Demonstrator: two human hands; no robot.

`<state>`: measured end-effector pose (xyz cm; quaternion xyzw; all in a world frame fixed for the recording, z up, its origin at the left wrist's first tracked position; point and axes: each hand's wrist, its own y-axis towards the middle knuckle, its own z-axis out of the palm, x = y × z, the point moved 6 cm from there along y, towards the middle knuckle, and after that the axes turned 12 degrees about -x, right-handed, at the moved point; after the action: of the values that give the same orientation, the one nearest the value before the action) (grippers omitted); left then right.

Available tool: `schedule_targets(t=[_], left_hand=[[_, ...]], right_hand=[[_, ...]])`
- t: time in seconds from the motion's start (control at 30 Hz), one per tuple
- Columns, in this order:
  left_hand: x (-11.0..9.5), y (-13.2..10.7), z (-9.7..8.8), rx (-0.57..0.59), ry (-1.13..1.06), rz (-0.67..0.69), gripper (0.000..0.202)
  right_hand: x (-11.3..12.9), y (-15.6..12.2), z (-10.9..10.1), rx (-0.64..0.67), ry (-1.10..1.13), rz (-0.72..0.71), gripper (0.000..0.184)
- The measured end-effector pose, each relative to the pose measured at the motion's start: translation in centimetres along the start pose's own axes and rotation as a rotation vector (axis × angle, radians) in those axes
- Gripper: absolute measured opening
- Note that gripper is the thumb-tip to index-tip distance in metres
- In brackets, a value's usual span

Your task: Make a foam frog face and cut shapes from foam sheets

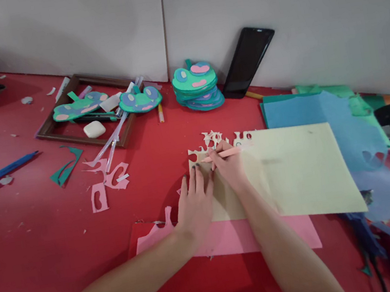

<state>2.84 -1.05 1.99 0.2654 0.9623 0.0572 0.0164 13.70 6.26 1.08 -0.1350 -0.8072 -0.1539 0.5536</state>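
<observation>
Red table (52, 252): biggest thing here; carries all the sheets and offcuts.
Pale yellow sheet (302, 168): lies flat in front of the person, overlapping the blue sheets (345, 122) at its right and the pink sheet (227, 237) along its near edge; darker patch under the hands, shadow or second layer, cannot tell.
Sheet handling: looks light and thin, soft felt or foam at a guess; likely bends easily, probably slides if nothing weighs it down.
Sheet weak spot: far edge toward the left, notched by cutouts – narrow strips there look easy to tear.
Sheet hold: best taken by the plain right-hand edge or near right corner, away from the notches; flat palm should do for steadying.
Left hand (195, 207): laid flat, fingers spread over the sheet's left part, grasping nothing.
Right hand (228, 168): closed around the pen (231, 151), a light pinch close to the tip.
Pen: slim, pinkish, probably rigid and light; tip by the notched part – touching or just above, cannot tell. Current low hold seems right for control.
Cream offcuts (214, 138): just beyond the right hand; thin, lacy, likely flimsy, best pinched at a wider bit.
</observation>
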Motion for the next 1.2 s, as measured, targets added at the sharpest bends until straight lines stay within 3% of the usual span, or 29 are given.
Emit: schedule_targets(t=[0.4, 0.6, 1.2], left_hand=[[0.1, 0.0, 0.1, 0.013, -0.024, -0.008, 0.054], [0.0, -0.1, 0.2, 0.013, -0.008, 0.0, 0.055], [0.0, -0.1, 0.3, -0.003, 0.006, 0.008, 0.058]], right_hand=[[-0.2, 0.0, -0.1, -0.015, -0.037, -0.012, 0.028], [0.0, 0.1, -1.0, -0.115, 0.056, -0.002, 0.029], [0.3, -0.3, -0.1, 0.024, -0.082, -0.02, 0.033]])
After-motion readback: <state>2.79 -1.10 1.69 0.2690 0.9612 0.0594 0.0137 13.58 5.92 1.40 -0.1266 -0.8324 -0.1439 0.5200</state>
